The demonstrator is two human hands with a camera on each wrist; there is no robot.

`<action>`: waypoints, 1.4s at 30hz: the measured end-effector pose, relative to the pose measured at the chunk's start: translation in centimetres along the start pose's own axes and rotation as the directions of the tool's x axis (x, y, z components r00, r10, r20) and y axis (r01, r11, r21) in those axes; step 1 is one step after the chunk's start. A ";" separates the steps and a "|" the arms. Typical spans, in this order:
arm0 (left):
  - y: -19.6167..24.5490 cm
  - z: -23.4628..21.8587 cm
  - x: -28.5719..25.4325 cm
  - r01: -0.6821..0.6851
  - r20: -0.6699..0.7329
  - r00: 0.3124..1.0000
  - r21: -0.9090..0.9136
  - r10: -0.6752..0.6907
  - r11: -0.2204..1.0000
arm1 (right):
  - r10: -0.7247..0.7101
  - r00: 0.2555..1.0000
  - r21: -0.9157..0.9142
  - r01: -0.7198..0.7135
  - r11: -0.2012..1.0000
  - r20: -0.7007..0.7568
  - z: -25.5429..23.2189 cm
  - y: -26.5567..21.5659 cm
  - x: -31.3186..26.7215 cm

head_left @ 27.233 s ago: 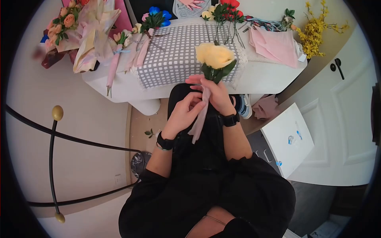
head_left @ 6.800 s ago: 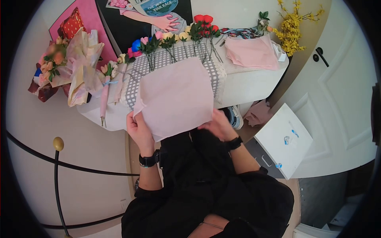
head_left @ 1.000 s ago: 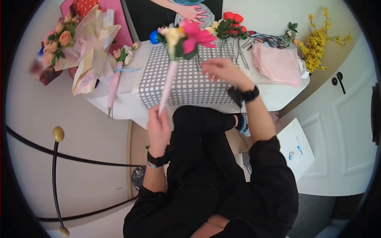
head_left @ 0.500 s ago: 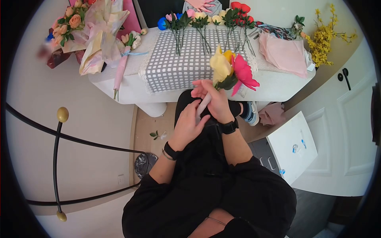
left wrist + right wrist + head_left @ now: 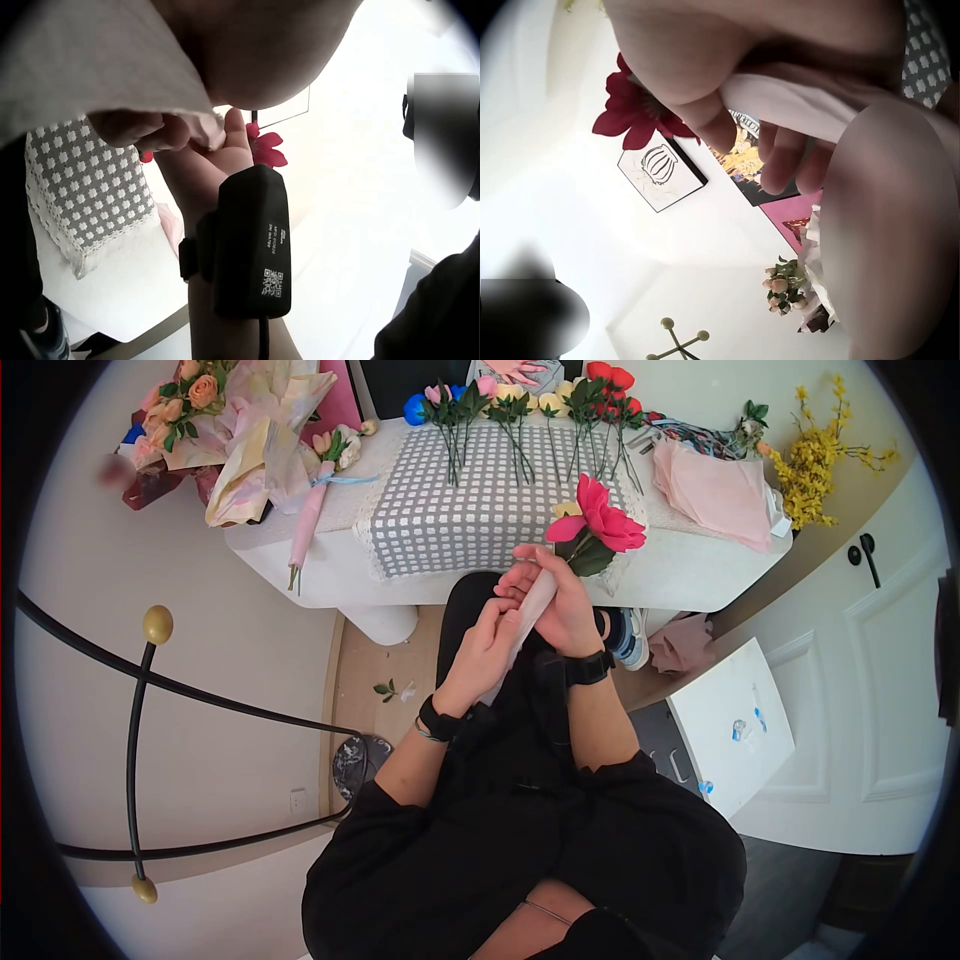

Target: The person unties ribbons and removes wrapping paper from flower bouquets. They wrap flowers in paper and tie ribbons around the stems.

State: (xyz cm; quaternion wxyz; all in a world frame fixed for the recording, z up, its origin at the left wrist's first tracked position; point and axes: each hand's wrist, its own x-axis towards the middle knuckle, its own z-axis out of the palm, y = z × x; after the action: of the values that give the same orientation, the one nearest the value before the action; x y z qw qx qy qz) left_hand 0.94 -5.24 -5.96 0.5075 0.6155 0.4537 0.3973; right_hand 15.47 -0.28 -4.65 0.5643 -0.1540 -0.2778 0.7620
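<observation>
A small bouquet slants up and to the right over the lap, a magenta flower (image 5: pixel 605 520) in front and dark green leaves (image 5: pixel 590 555) under it. Only a bit of a pale yellow flower (image 5: pixel 567 509) shows behind. Pale pink wrapping paper (image 5: pixel 538 600) is rolled round the stems. My right hand (image 5: pixel 570 610) holds the wrapped stems just below the leaves; in the right wrist view its fingers (image 5: pixel 780 157) curl by the paper (image 5: pixel 787 105). Lower down, my left hand (image 5: pixel 480 655) grips the paper tube, whose bottom end is partly hidden by that hand.
On the white table (image 5: pixel 430 592), several loose artificial flowers (image 5: pixel 520 410) lie along the back of a checked cloth (image 5: pixel 440 525). Pink paper sheets (image 5: pixel 715 495) are at the right. A wrapped bouquet (image 5: pixel 310 525) and larger paper-wrapped flowers (image 5: pixel 270 445) are at the left.
A flat pink sheet was held earlier; now paper wraps the stems. One second ago the right hand was off the bouquet. The bouquet has since turned, bringing the magenta flower forward over the yellow.
</observation>
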 end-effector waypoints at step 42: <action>3.8 -5.1 -2.2 -0.592 -0.714 0.515 0.104 0.475 0.799 | -0.203 0.970 -0.177 0.178 0.968 -0.137 0.3 0.2 -0.1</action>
State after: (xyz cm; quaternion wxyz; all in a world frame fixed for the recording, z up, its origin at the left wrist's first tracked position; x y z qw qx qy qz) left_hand -3.93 -6.30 -1.39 0.1901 0.4816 0.3687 0.7720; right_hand 15.24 -0.45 -4.54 0.6402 -0.2306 -0.3083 0.6647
